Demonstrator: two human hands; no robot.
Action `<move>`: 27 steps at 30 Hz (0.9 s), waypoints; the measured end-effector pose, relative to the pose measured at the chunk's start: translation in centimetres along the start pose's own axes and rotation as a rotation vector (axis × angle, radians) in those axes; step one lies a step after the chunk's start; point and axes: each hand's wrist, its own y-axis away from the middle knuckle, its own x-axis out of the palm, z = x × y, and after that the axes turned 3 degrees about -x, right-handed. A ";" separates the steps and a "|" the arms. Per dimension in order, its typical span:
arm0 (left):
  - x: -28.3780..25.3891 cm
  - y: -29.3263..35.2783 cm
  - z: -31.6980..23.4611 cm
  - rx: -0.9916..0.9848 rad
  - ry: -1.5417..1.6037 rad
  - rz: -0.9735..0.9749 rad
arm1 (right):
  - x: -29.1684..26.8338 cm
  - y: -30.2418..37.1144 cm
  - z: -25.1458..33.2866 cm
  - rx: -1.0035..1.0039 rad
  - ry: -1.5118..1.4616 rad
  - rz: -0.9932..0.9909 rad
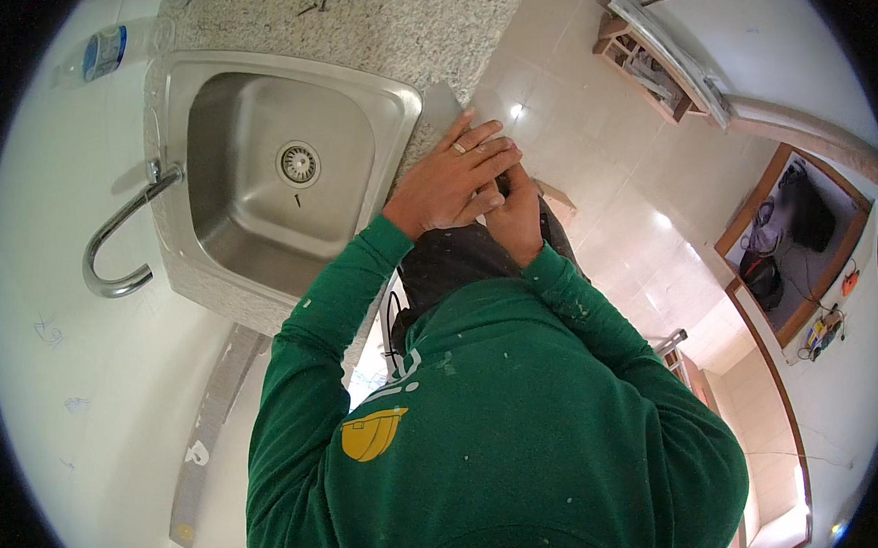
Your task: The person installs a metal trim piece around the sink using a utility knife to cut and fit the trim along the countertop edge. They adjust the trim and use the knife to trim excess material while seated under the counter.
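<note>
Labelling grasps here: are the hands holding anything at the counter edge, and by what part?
Cannot tell. The left hand lies flat over the right hand at the edge of the counter beside the sink; only a dark sliver shows between the fingers.

Both arms in green sleeves, bent at the elbow, reaching forward and meeting in front of the chest. Left hand [455, 180] on top — palm down, fingers extended and spread, ring on one finger. Right hand [517, 217] underneath, mostly covered — grip unclear.

Steel sink [258, 164], curved tap [114, 239], bottle [106, 51]
</note>
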 end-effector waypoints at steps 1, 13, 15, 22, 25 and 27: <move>0.1 0.0 0.0 -0.007 0.000 -0.013 | -0.2 -0.2 0.3 -0.002 0.016 0.006; -2.2 -1.2 0.7 0.085 -0.198 0.084 | 3.0 0.7 -3.3 0.254 -0.703 0.018; -2.5 -2.0 0.8 0.073 -0.254 0.152 | 2.3 0.4 -2.1 0.329 -0.781 0.002; -1.2 -1.5 1.0 0.098 -0.325 0.081 | 2.2 0.2 -0.2 0.336 -0.677 -0.049; -1.4 -1.5 0.7 0.045 -0.256 0.093 | 1.9 0.4 -0.2 0.329 -0.627 -0.051; -1.6 -1.7 0.5 0.024 -0.240 0.082 | 1.6 0.1 0.3 0.333 -0.610 -0.059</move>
